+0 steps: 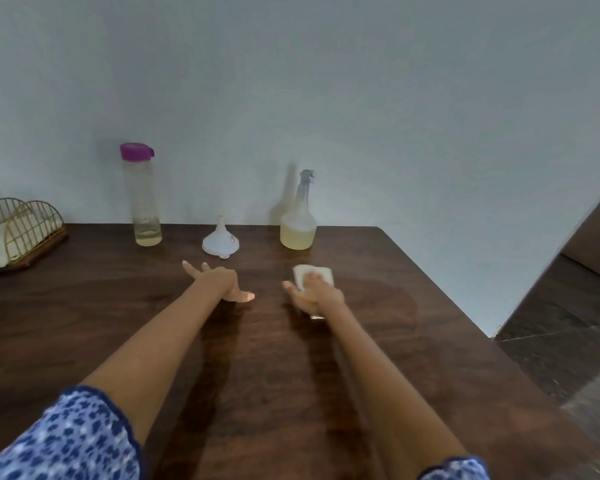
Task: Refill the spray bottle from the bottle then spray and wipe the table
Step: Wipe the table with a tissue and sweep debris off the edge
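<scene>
Right hand (321, 292) pressing a white cloth (313, 276) flat on the dark wooden bench (361, 358), fingers curled over the cloth, thumb out to the side. Left hand (220, 280) open, fingers spread, resting on the bench beside it, holding nothing. Behind the hands, near the wall: spray bottle (298, 220) with yellowish liquid, upright; white funnel (221, 240) standing mouth down; tall bottle (144, 199) with purple cap, almost empty. At far left, a wire holder (21, 230) with white napkins.
</scene>
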